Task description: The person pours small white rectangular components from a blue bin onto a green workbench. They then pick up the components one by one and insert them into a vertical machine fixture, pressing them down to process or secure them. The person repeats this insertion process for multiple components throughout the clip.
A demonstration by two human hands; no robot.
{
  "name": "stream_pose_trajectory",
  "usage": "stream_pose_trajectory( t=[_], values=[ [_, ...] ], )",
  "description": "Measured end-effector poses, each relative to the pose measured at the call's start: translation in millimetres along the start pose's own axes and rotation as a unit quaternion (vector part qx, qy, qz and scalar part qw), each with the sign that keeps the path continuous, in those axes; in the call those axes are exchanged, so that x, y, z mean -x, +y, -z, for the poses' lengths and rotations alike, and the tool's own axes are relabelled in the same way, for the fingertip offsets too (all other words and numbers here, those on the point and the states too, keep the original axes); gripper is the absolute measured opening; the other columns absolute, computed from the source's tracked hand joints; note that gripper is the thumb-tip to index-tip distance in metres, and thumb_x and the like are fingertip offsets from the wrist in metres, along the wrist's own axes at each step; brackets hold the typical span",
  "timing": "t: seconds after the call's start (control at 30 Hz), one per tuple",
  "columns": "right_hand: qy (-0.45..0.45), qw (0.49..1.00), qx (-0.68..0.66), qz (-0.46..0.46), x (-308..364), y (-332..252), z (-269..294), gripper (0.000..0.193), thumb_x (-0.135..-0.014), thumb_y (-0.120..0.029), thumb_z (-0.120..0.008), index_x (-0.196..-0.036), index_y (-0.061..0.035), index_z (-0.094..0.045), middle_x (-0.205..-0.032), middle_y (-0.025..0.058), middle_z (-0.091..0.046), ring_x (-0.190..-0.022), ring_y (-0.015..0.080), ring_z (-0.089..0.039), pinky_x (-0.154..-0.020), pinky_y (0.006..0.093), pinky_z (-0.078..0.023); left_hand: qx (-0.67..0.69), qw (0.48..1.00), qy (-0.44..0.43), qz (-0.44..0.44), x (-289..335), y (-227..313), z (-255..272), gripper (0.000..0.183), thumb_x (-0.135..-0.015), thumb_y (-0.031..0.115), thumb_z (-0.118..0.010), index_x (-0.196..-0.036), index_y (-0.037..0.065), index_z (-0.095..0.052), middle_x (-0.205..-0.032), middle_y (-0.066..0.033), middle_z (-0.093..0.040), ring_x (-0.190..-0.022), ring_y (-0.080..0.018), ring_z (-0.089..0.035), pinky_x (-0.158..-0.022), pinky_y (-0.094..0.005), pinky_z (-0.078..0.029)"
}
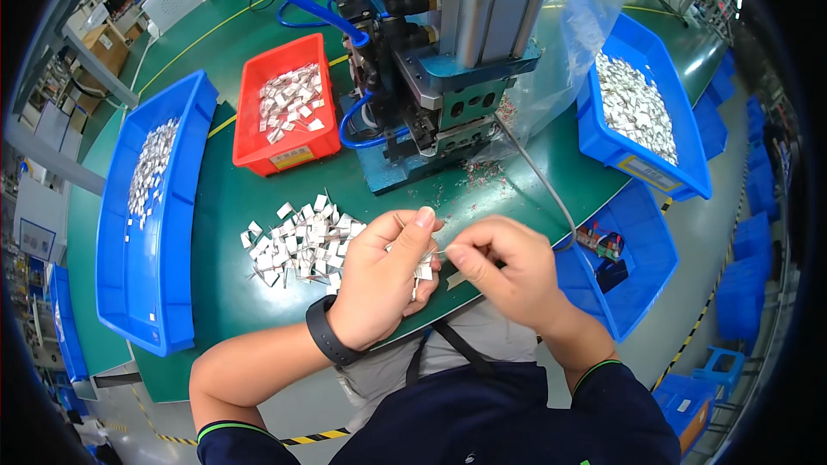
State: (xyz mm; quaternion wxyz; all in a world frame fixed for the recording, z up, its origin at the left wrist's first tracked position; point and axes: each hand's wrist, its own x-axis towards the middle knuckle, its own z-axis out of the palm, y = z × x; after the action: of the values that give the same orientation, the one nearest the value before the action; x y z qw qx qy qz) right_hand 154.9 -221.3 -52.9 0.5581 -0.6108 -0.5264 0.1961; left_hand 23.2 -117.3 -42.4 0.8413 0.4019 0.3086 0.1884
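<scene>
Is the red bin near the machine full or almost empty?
Partly filled. The red bin holds a loose heap of small silvery parts in its middle, while bare red floor shows around them, well below the rim.

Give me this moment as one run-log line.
left hand: holds small white parts | right hand: pinches thin lead | loose pile on green table

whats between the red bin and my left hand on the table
In the head view, a loose pile of small white parts lies on the green table, between the red bin and the left hand, which holds several such parts.
</scene>
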Motion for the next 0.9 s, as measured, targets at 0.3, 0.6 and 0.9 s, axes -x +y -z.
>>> stream_pose_trajectory(
  t=[0.3,0.6,0.9],
  values=[
    [-0.090,0.988,-0.099,-0.080,-8.0,-8.2,20.1,0.013,-0.087,-0.008,-0.067,-0.094,0.0012,-0.061,-0.076,0.0014,-0.058,-0.059,0.0016,-0.050,-0.052,0.0184,-0.039,0.011,1.000,0.001,0.011,1.7,2.5,0.9,0.028,-0.097,0.030,-0.055,-0.100,0.003,-0.055,-0.072,-0.0043,-0.054,-0.046,-0.0080,-0.047,-0.035,-0.0200,-0.028],
    [-0.036,0.976,-0.185,-0.105,-11.5,-3.8,20.0,0.010,-0.089,-0.008,-0.064,-0.086,0.0006,-0.060,-0.073,-0.0036,-0.056,-0.062,-0.0004,-0.047,-0.052,0.0182,-0.037,0.013,1.000,-0.018,0.003,1.7,1.0,2.6,0.027,-0.097,0.028,-0.055,-0.101,0.002,-0.055,-0.070,-0.0038,-0.054,-0.045,-0.0076,-0.046,-0.036,-0.0200,-0.030],
    [-0.138,0.959,-0.189,-0.161,-37.0,1.1,31.0,0.010,-0.087,-0.009,-0.064,-0.084,-0.0003,-0.059,-0.074,-0.0026,-0.058,-0.065,0.0011,-0.050,-0.056,0.0177,-0.040,-0.092,0.993,-0.077,0.011,4.6,-0.5,4.7,0.023,-0.095,0.020,-0.059,-0.109,0.002,-0.061,-0.068,-0.0011,-0.057,-0.048,-0.0052,-0.047,-0.040,-0.0193,-0.031]
  ],
)
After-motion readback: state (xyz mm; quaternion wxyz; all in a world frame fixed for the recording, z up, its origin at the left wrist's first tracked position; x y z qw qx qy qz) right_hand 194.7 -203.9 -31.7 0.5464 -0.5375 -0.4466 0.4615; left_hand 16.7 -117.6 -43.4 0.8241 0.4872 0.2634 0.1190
